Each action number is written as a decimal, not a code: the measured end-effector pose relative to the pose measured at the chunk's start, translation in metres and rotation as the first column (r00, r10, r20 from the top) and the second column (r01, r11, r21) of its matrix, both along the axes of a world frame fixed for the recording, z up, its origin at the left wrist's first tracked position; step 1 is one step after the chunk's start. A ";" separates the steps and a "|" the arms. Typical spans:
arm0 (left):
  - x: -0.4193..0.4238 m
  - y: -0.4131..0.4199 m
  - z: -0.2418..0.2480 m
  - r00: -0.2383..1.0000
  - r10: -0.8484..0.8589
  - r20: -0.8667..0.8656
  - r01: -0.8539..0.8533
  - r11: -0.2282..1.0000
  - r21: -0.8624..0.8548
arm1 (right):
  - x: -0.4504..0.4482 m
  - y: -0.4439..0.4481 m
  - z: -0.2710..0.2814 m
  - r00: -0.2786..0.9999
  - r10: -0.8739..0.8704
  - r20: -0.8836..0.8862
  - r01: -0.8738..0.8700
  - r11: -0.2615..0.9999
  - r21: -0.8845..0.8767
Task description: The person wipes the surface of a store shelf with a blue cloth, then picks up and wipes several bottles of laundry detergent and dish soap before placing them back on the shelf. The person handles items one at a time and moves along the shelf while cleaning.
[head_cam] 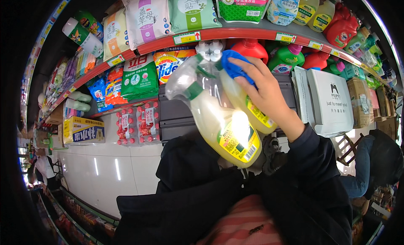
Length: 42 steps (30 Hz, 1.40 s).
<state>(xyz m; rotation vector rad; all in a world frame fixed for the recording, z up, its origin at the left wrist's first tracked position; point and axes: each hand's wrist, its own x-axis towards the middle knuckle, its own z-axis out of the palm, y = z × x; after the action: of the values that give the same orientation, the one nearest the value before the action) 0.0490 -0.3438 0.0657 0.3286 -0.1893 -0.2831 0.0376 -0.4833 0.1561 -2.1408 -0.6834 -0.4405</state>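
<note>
Two clear spray bottles of pale yellow liquid are held up side by side before my chest, tilted, with clear plastic around their green-necked tops. The nearer bottle (211, 115) bears a yellow label with strong glare on it. My right hand (263, 87) presses a bunched blue cloth (236, 66) onto the upper part of the farther bottle (233, 90). My left hand is not visible; the bottles and my dark sleeve may hide it.
A red-edged shelf (221, 33) holds bagged goods, with detergent bags and bottles below. A grey ribbed surface (176, 118) lies under the bottles. A white box (331, 101) stands right, packs of red-capped bottles (135, 125) left. Another person (372, 162) is at far right.
</note>
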 end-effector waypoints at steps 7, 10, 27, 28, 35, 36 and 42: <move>0.002 -0.002 0.000 1.000 0.007 0.009 -0.007 1.000 0.007 | -0.009 -0.034 -0.047 0.962 -0.151 -0.230 0.182 0.976 0.120; 0.003 0.001 0.001 1.000 0.017 0.019 -0.017 1.000 0.010 | -0.016 -0.034 -0.069 0.882 -0.125 -0.454 0.306 0.885 0.350; 0.021 0.011 -0.006 0.995 0.074 0.064 -0.077 0.997 0.032 | -0.102 -0.012 -0.069 0.333 0.537 -0.775 0.742 0.358 0.567; 0.022 0.009 -0.007 0.995 0.070 0.068 -0.073 0.997 0.039 | -0.108 -0.014 -0.065 0.320 0.578 -0.750 0.727 0.358 0.586; 0.017 0.013 -0.013 0.995 0.080 0.059 -0.087 0.988 0.129 | -0.121 -0.008 -0.064 0.186 0.730 -0.658 0.750 0.327 0.575; 0.016 0.013 -0.019 0.995 0.080 0.053 -0.087 0.985 0.150 | -0.122 -0.009 -0.065 0.176 0.746 -0.642 0.739 0.331 0.587; -0.004 0.022 -0.056 0.998 0.066 -0.011 -0.055 0.905 0.421 | -0.132 -0.025 -0.074 -0.058 0.887 -0.459 0.723 0.354 0.593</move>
<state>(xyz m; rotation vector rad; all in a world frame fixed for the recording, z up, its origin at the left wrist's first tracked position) 0.0448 -0.3218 0.0096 0.7592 -0.0902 -0.2652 -0.0946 -0.5088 0.0820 -0.4342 0.4196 0.9127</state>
